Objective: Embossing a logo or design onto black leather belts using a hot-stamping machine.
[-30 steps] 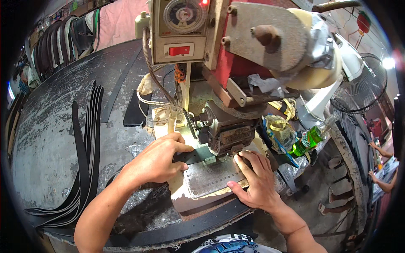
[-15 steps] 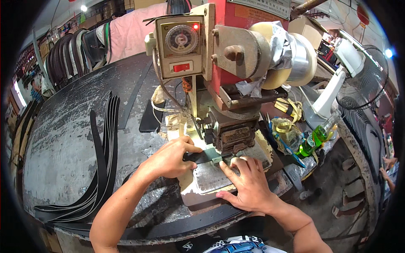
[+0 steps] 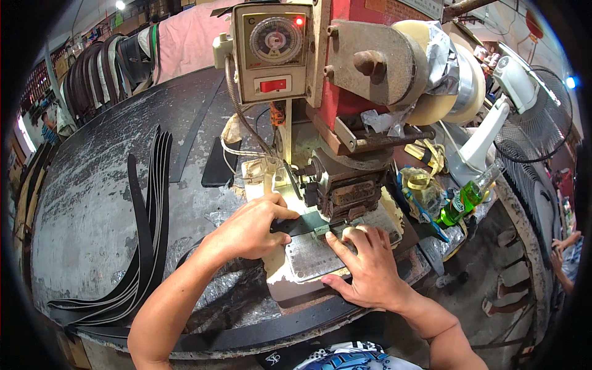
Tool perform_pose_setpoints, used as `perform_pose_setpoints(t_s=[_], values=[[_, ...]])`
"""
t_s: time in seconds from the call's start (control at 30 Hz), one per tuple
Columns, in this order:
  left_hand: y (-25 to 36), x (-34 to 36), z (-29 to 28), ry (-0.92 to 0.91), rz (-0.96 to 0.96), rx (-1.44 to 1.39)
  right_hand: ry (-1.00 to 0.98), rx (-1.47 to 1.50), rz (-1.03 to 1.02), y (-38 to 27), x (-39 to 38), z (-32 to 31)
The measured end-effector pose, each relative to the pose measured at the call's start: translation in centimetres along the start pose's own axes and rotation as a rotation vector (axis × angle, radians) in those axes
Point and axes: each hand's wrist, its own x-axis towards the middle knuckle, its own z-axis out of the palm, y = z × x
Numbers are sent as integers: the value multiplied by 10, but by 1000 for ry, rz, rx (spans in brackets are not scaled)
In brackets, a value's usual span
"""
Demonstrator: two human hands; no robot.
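A dark leather strap [image 3: 303, 224] lies across the metal plate [image 3: 308, 259] beneath the head of a press machine [image 3: 353, 196]. My left hand [image 3: 258, 229] grips the strap at its left, index finger and thumb on either side of it; the curled fingers hide part of it. On the plate's right side rests my right hand [image 3: 368, 266], fingers bent but apart and thumb stretched out. Its index fingertip touches or nearly touches a small greenish block [image 3: 321, 230] at the strap's near edge. The strap's right end is hidden by the hand and press.
Several black straps [image 3: 148, 228] lie in a curved bundle on the worn table [image 3: 92, 203] at left. A control box [image 3: 271, 52] with a lit red lamp and foil roll [image 3: 459, 80] sit above. At right are a green bottle [image 3: 462, 203] and a fan [image 3: 533, 114].
The view has shifted slightly, so the machine's upper part sits farther right and higher. Both hands keep about the same places on the plate and strap.
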Motion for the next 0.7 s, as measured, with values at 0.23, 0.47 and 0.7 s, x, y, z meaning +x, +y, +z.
perform_pose_setpoints(t_s=[0.23,0.47,0.7], values=[[0,0,0,-2,-14,4,-1,17,10,-1,0,1],[2,0,-1,-3,-6,-6,6,16,13,0,-2,0],[1,1,0,1,-4,18,-5,25,37,-1,-2,3]])
